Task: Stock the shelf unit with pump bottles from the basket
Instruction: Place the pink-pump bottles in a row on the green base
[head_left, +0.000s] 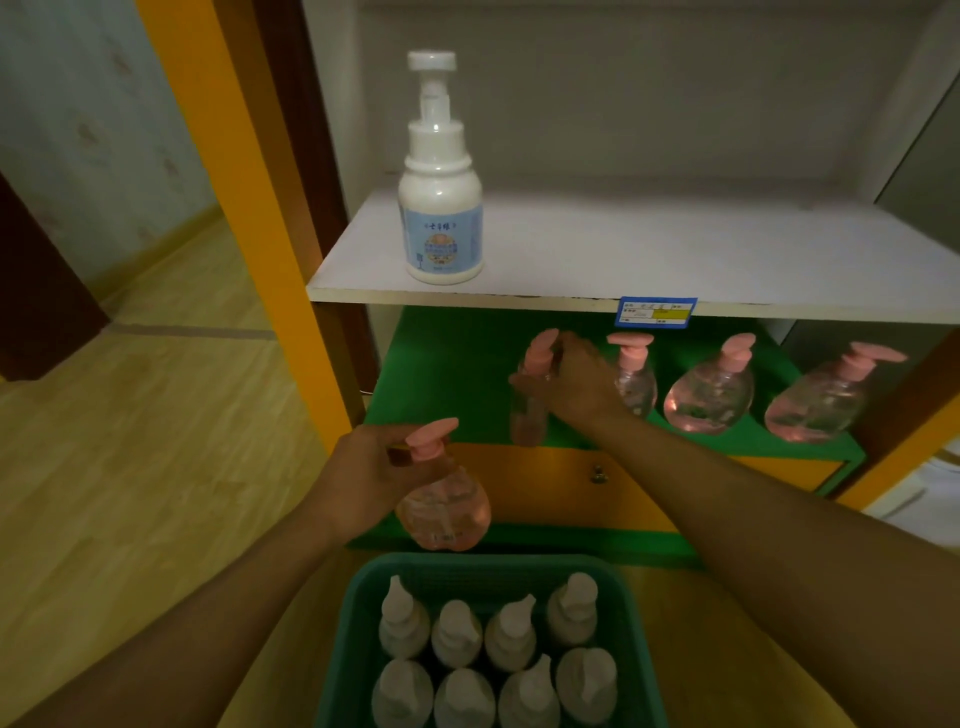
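My left hand (363, 470) grips the neck of a clear pink pump bottle (444, 506), held in the air in front of the green shelf (447, 374). My right hand (576, 382) holds another pink pump bottle (530, 402) by its neck over that shelf, left of three pink-pump bottles (709, 392) standing in a row. A green basket (358, 623) below holds several white pump bottles (457, 631). One tall white pump bottle (440, 208) with a blue label stands on the white upper shelf (675, 249).
A blue price tag (655, 312) hangs on the white shelf's front edge. An orange drawer front with a small knob (598, 474) sits under the green shelf. An orange frame post (249, 208) stands left, with wooden floor (130, 467) beyond.
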